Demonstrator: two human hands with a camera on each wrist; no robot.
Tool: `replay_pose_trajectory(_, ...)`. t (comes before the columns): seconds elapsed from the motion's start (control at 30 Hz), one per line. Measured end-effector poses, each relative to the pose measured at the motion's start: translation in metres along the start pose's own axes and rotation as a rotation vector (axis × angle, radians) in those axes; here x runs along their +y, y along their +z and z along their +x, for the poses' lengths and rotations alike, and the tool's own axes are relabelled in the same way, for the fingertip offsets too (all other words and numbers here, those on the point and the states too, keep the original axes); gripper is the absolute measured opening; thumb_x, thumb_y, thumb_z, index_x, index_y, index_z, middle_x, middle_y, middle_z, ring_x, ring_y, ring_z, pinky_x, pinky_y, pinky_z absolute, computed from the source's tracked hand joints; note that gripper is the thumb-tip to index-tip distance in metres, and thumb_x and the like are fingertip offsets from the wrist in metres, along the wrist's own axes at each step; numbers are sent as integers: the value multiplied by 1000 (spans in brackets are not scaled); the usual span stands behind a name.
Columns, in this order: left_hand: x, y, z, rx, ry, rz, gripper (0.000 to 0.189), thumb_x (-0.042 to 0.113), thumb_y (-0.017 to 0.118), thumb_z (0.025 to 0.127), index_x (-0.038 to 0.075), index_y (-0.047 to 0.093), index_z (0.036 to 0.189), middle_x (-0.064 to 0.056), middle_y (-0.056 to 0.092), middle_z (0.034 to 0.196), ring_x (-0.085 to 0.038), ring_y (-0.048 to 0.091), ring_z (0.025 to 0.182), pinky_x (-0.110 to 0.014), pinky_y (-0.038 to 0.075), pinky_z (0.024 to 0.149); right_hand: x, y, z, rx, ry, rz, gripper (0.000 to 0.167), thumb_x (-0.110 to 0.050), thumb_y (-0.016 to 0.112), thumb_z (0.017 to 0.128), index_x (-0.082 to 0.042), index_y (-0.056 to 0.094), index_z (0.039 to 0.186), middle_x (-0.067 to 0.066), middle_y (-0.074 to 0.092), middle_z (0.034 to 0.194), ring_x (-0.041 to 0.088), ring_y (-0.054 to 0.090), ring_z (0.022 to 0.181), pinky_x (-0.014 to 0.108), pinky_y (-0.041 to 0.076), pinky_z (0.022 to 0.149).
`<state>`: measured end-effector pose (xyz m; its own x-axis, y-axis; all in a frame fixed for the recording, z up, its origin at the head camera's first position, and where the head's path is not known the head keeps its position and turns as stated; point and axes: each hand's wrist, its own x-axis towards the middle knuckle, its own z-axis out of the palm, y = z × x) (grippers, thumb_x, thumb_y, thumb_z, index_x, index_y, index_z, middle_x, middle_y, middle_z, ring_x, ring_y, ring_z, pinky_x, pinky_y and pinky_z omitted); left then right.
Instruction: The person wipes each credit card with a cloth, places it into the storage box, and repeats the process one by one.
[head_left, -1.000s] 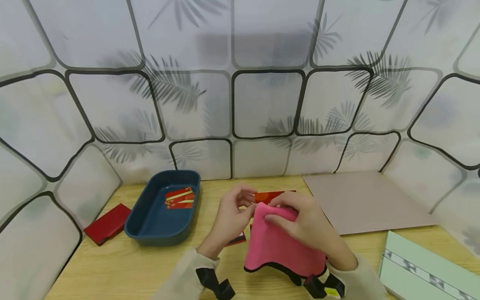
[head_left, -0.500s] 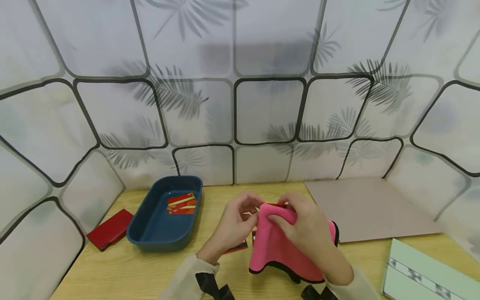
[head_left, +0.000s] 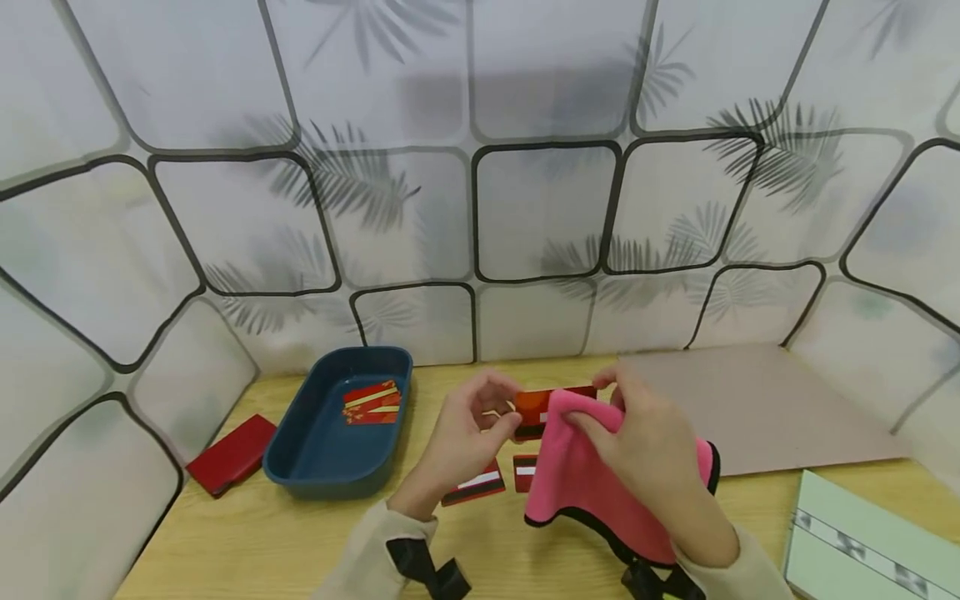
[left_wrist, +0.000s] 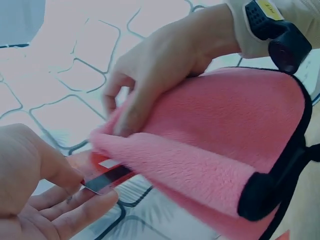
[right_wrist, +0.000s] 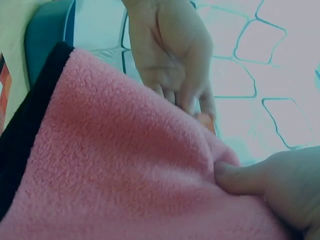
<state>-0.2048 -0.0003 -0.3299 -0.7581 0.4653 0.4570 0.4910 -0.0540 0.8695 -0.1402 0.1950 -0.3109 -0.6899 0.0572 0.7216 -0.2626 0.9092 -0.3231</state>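
My left hand [head_left: 472, 429] pinches the left end of a red card with a dark stripe [head_left: 531, 408], held above the table. My right hand [head_left: 648, 442] grips a pink fleece cloth with black edging [head_left: 581, 483], its thumb pressing a fold near the card's right part. In the left wrist view the cloth [left_wrist: 215, 115] overlaps the card [left_wrist: 107, 177], hiding its far end. From the right wrist view, the thumb [right_wrist: 240, 177] digs into the fleece [right_wrist: 125, 150], and only an orange corner of the card [right_wrist: 206, 121] shows by the left fingertips.
Two more striped red cards lie on the table, a left card [head_left: 476, 485] and another [head_left: 523, 473] partly behind the cloth. A blue tray [head_left: 300, 454] holds several red-and-gold cards [head_left: 372, 403]. Around them are a red wallet-like case [head_left: 231, 454], a greyish board [head_left: 757, 408] and a pale green box [head_left: 862, 542].
My right hand and the cloth have moved right, away from the left hand. More of the held card now shows, and the cards on the table below are more exposed.
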Motion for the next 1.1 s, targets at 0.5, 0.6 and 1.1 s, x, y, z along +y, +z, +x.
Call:
replay_pose_trajectory(0.5, -2, -8, 3, 210, -77, 18, 24, -12, 64, 82, -2, 62, 104, -21, 64, 84, -21, 63, 71, -26, 56, 60, 27, -34, 8, -174, 45, 16, 26, -20, 82, 74, -15, 58, 80, -6, 47, 59, 6, 39, 53, 23, 32, 48)
replay_pose_trajectory(0.6, -3, -8, 1, 166, -74, 57, 25, -11, 64, 83, -1, 63, 107, -19, 64, 84, -26, 65, 73, -26, 57, 62, 14, -30, 3, -302, -91, 109, 28, -24, 84, 72, -21, 57, 78, -13, 44, 61, 0, 38, 55, 20, 33, 49)
replay_pose_trajectory(1.1, 1, 2, -4, -137, -25, 39, 22, -4, 58, 90, -1, 62, 112, -20, 65, 99, -15, 65, 84, -23, 56, 68, -21, 2, -14, -2, -319, 138, 31, -16, 87, 65, -17, 62, 82, -11, 60, 75, 5, 52, 63, 26, 45, 61)
